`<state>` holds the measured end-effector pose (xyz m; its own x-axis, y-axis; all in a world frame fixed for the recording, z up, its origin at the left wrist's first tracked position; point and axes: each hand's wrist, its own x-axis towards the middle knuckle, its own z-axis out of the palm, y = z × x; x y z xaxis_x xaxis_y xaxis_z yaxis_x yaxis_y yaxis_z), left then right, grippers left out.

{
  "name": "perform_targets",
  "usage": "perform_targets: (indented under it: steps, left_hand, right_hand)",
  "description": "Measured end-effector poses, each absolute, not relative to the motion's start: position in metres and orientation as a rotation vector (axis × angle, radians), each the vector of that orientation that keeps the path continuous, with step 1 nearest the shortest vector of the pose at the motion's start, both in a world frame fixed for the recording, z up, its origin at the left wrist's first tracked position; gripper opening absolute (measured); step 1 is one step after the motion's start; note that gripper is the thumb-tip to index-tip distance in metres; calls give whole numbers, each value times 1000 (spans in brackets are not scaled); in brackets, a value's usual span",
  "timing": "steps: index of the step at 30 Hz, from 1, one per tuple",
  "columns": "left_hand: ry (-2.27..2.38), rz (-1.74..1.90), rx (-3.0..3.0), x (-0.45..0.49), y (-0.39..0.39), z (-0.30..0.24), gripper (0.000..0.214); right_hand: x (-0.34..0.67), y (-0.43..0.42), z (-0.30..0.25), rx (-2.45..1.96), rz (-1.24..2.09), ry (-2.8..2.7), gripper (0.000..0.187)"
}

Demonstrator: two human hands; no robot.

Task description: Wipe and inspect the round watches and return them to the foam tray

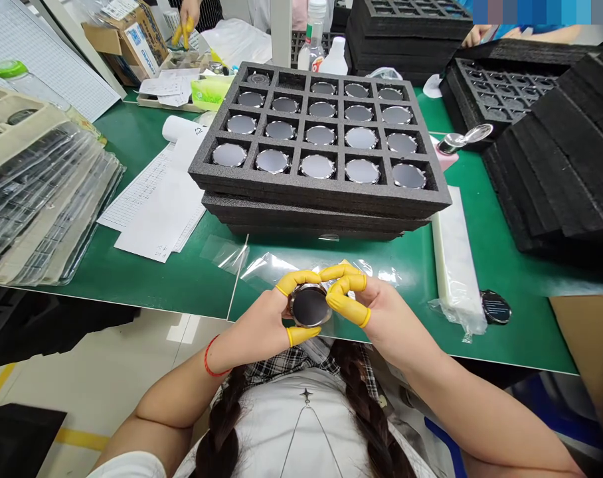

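My left hand [266, 322] is closed around the rim of a round watch [310, 306] without a strap, its dark glass facing up. Yellow finger cots cover the fingertips of both hands. From the other side, my right hand [364, 302] pinches the watch's right edge with thumb and fingers; whether something thin is also between them I cannot tell. Just beyond the hands, clear plastic film [271, 265] lies on the green table. Behind it stands a black foam tray [321, 189] with similar watches in its compartments; one back-row compartment looks dark, without a watch.
Papers [157, 212] and stacked plastic trays [37, 199] lie left. On the right are a white pack of film [455, 252], another watch [495, 307], a pump dispenser [448, 146] and stacked black foam [560, 159]. Bottles [314, 36] stand behind; another person's hand [189, 13] shows at back left.
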<state>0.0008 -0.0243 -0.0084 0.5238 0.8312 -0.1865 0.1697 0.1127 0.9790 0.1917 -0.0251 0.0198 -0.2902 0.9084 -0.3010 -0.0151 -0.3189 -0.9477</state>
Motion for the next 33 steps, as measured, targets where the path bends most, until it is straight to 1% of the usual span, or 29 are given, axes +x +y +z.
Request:
perform_targets:
  steps: [18, 26, 33]
  left_hand:
    - [923, 614, 1381, 0, -24, -10, 55]
    - [922, 630, 1387, 1, -24, -11, 54]
    - [928, 620, 1381, 2, -24, -11, 54]
  right_hand:
    - [191, -26, 17, -1246, 1651, -1240, 18]
    - [194, -23, 21, -1256, 1666, -1266, 28]
    - [193, -23, 19, -1208, 1703, -1225, 23]
